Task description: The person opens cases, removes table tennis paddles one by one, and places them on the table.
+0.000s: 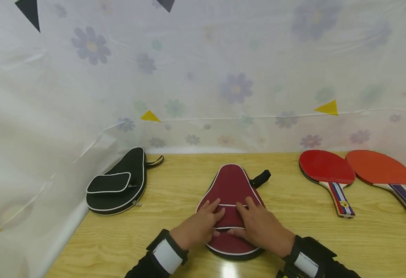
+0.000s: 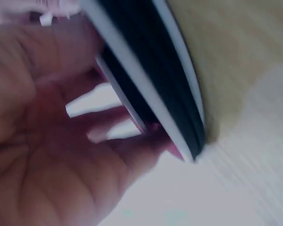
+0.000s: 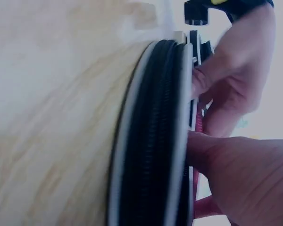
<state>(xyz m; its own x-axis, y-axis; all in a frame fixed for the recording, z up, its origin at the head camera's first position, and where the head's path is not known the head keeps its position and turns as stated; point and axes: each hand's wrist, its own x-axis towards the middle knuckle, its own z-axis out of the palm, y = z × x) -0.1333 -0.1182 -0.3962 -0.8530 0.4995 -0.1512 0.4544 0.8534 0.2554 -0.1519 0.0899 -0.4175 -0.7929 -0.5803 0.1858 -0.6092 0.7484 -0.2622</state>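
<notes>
A maroon table tennis paddle case (image 1: 231, 181) with white piping lies flat at the middle of the table, its narrow end pointing away. My left hand (image 1: 200, 224) rests on the left part of its front pocket, fingers spread. On the pocket's right part lies my right hand (image 1: 266, 228), its fingers spread too. Both thumbs touch the case near the pocket's lower white edge. From the right wrist view, the black zippered side (image 3: 153, 141) of the case shows close up. The left wrist view is blurred, with the left fingers over the case's edge (image 2: 151, 70).
A black paddle case (image 1: 137, 164) with a wrist loop lies at the back left. To the right are a red paddle (image 1: 326, 166) and an orange-red paddle (image 1: 380, 168), side by side. A flowered white sheet (image 1: 196, 77) hangs behind the wooden table (image 1: 175, 173).
</notes>
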